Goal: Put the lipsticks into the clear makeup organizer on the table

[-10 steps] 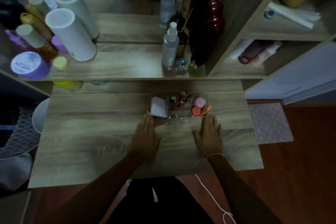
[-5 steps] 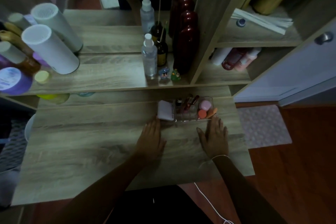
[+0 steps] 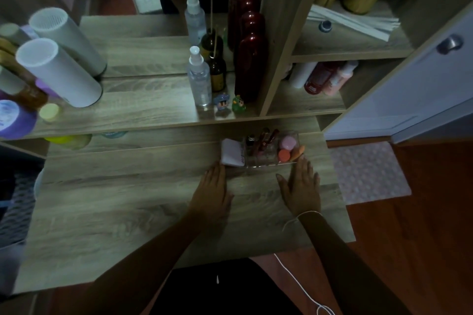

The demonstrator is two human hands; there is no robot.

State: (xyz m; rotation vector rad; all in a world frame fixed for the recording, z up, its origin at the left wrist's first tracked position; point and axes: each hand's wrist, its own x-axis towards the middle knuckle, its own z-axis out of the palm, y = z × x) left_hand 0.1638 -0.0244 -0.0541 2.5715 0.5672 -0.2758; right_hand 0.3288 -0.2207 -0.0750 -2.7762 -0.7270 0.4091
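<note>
Resting flat on the wooden table (image 3: 128, 212): both hands, palms down, fingers extended and loosely together, nothing gripped. Left hand (image 3: 213, 193) angled up-right, fingertips (image 3: 217, 167) just short of the near-left corner of the white compact case (image 3: 231, 152); contact unclear. Right hand (image 3: 302, 188) angled slightly up-left, thumb spread toward centre, fingertips (image 3: 302, 158) at the near-right corner of the clear makeup organizer (image 3: 271, 164), touching or nearly so. Thin white string (image 3: 300, 217) around the right wrist. Forearms running in from the bottom edge, converging toward the organizer.

Organizer near the table's far edge, right of centre, white compact case abutting its left side. Lipsticks (image 3: 263, 139) standing tilted in the middle compartments, dark and reddish tubes; exact count not readable in the dim light. Right compartment: pink round sponge (image 3: 288, 143), orange round sponge (image 3: 284, 155), orange tapered sponge (image 3: 298, 153) leaning over the right wall.

Raised shelf behind: clear spray bottle (image 3: 199, 79), brown reed-diffuser bottle (image 3: 217, 73), dark red lobed vase (image 3: 249, 66), two small figurines (image 3: 222, 102), white cylinder (image 3: 57, 74) at left.
</note>
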